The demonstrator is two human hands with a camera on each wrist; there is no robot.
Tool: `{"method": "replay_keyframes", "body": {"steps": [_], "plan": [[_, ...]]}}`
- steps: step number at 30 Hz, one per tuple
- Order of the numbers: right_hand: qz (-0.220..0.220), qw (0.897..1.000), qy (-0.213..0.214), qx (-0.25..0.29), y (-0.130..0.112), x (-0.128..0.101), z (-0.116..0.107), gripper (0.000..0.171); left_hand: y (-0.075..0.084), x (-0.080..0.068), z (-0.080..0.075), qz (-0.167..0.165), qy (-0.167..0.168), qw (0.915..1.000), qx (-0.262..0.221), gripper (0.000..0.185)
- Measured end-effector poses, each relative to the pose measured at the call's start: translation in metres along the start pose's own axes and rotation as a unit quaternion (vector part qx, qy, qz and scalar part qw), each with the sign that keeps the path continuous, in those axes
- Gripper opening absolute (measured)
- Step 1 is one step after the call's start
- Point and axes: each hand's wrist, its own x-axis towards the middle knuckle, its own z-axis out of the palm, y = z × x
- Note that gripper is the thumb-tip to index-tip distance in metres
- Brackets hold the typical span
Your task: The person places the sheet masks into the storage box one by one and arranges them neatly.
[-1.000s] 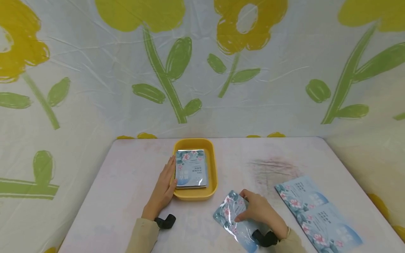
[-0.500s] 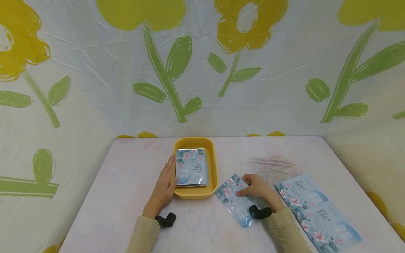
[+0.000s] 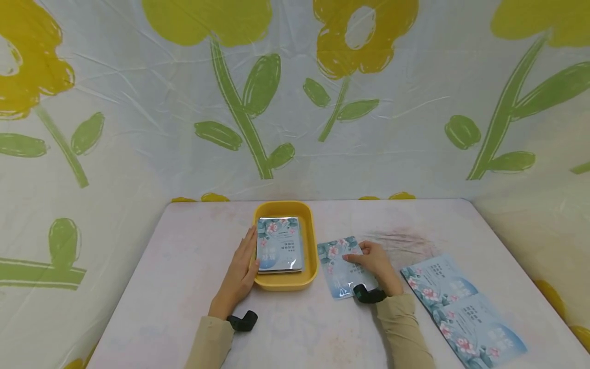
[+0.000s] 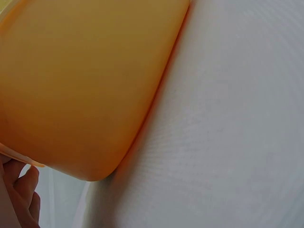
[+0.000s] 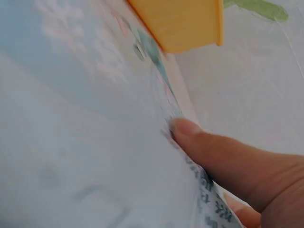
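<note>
A pale blue floral packet (image 5: 80,142) fills most of the frame, blurred and close. The right hand (image 5: 237,166) pinches its edge — thumb on top. Beyond it, a corner of the yellow tray (image 5: 185,23).

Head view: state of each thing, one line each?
Tray: upright on the table, holds a stack of packets.
Stack: flat in the tray.
Packet: just right of the tray, pinched by the right hand.
Right hand: grips the packet.
Left hand: fingers straight against the tray's left wall.
Two packets: flat on the table, far right, untouched.
</note>
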Motion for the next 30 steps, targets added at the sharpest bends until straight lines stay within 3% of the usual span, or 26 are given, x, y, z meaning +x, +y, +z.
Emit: {"method": "replay_keyframes", "body": {"steps": [8,15,19,24,30], "plan": [[-0.012,0.993,0.091,0.072,0.003,0.010,0.006,0.039,-0.001,0.000,-0.001,0.003,0.000,1.0000,0.004,0.065],[-0.007,0.981,0.131,0.146,0.001,0.008,0.011,0.052,-0.001,-0.001,-0.002,-0.001,-0.003,1.0000,0.004,0.065],[-0.016,0.974,0.154,0.163,0.000,0.004,0.016,0.051,-0.002,-0.001,-0.001,0.001,-0.002,1.0000,0.002,0.065],[-0.031,0.965,0.164,0.203,-0.002,0.002,0.021,0.044,-0.003,0.000,0.000,0.007,0.002,1.0000,0.000,0.065],[-0.012,0.957,0.152,0.245,-0.004,0.002,0.018,0.047,-0.003,0.002,0.001,0.009,0.004,1.0000,-0.001,0.064]]}}
